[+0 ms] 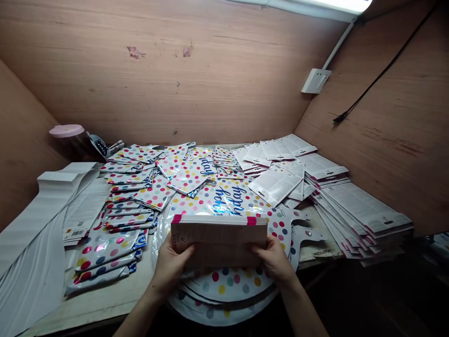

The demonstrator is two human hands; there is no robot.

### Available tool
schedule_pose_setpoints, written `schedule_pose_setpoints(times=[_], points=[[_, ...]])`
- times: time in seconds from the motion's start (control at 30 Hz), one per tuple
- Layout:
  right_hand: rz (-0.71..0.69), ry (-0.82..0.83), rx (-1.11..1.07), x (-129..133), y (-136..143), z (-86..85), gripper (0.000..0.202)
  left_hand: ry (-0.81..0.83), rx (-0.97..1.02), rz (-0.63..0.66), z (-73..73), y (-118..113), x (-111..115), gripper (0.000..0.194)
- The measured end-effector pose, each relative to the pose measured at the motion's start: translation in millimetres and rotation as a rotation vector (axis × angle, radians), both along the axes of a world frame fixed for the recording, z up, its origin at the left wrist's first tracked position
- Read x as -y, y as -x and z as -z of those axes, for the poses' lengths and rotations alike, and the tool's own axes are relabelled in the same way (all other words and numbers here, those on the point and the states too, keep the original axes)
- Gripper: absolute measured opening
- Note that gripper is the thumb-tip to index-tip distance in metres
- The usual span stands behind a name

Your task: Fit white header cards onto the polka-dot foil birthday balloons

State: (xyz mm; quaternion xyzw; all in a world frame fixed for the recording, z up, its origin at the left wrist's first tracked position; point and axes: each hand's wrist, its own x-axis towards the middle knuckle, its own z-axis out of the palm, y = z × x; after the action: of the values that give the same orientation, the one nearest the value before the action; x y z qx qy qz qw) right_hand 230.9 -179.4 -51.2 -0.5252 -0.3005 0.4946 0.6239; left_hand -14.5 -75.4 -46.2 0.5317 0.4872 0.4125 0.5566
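A thick stack of white printed cards [219,241] with pink marks on its top edge is held upright between both hands. My left hand [174,257] grips its left end, thumb across the near face. At the right end my right hand [275,257] closes round it in the same way; the fingers behind are hidden. Under and behind the stack lie large round polka-dot foil sheets [231,283] with blue lettering. Folded polka-dot foil packets [108,248] are piled to the left. More printed cards [365,206] lie in overlapping piles at the right.
White paper strips [31,252] cover the left side of the table [105,304]. A pink-lidded container [68,135] stands at the back left. Wooden panels enclose the back and sides. A socket [316,80] and a hanging black cable [382,70] are on the right.
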Motion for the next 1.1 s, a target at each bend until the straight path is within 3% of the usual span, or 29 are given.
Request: schedule_pose_setpoints(times=[0.23, 0.5, 0.7, 0.77, 0.83, 0.97, 1.1], points=[[-0.168, 0.073, -0.207, 10.9, -1.7, -21.9, 0.04, 0.065, 0.074, -0.001, -4.3, -1.3, 9.9, 0.069], [-0.343, 0.034, -0.346, 18.4, -4.1, -17.0, 0.059, 0.108, 0.096, 0.045, -7.5, -10.3, 10.7, 0.069], [-0.229, 0.007, -0.183, 32.7, -25.0, -20.2, 0.06, 0.056, 0.099, 0.046, -15.0, -23.6, 15.2, 0.07], [-0.177, -0.009, -0.153, 42.0, -31.4, -20.9, 0.051, 0.038, 0.098, 0.051, -17.9, -33.9, 20.2, 0.07], [-0.133, -0.007, -0.152, 53.2, -37.2, -19.5, 0.043, 0.024, 0.099, 0.077, -20.0, -46.8, 26.2, 0.069], [-0.135, 0.021, -0.179, 77.2, -50.6, -16.2, 0.054, 0.024, 0.095, 0.176, -23.1, -70.6, 38.5, 0.064], [-0.056, 0.023, -0.156, 98.5, -63.1, -23.6, 0.043, 0.034, 0.038, 0.196, -27.0, -77.2, 52.3, 0.057]])
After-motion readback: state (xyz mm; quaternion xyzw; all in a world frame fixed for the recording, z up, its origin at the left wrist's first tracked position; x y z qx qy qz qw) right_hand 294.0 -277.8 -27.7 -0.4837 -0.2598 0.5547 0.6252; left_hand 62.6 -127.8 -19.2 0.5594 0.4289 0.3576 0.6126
